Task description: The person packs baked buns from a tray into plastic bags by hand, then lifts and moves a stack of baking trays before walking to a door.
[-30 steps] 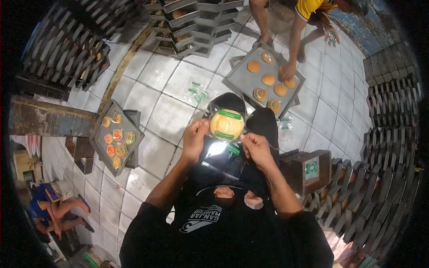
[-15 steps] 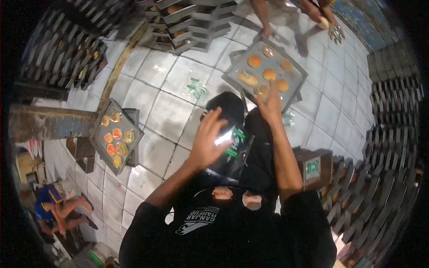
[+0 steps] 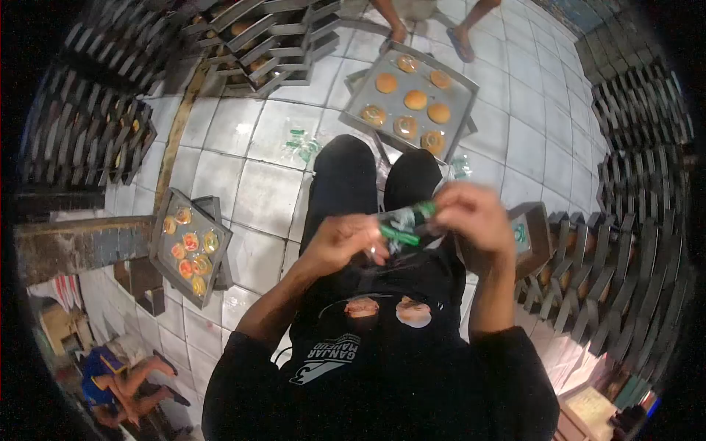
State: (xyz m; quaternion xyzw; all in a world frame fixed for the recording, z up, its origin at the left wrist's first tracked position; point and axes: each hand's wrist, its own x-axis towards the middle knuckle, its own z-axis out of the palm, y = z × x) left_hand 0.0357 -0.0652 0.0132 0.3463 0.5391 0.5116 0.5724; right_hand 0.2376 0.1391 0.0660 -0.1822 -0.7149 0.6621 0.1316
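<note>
Between my hands, above my lap, is a clear plastic bag with green print (image 3: 401, 234). My left hand (image 3: 340, 244) pinches its near-left side, fingers closed. At its other side my right hand (image 3: 474, 220) is closed on the bag too, blurred by motion. No bun shows in the bag. Beyond my knees lies a grey tray (image 3: 462, 92) of several round buns (image 3: 415, 99), some in clear wrappers. Loose green-printed bags (image 3: 300, 145) lie on the tiles left of my knees.
A smaller tray (image 3: 163, 246) of wrapped, topped buns sits at the left. Near my right forearm is a brown box (image 3: 540, 228). Stacked trays (image 3: 632, 272) line the right side. Another person's foot (image 3: 462, 44) is behind the big tray; a seated person (image 3: 110, 375) is lower left.
The wrapped bun has left my hands and lies on the big tray. My right hand has come back from the tray to the bag. The other person's arm has left the tray.
</note>
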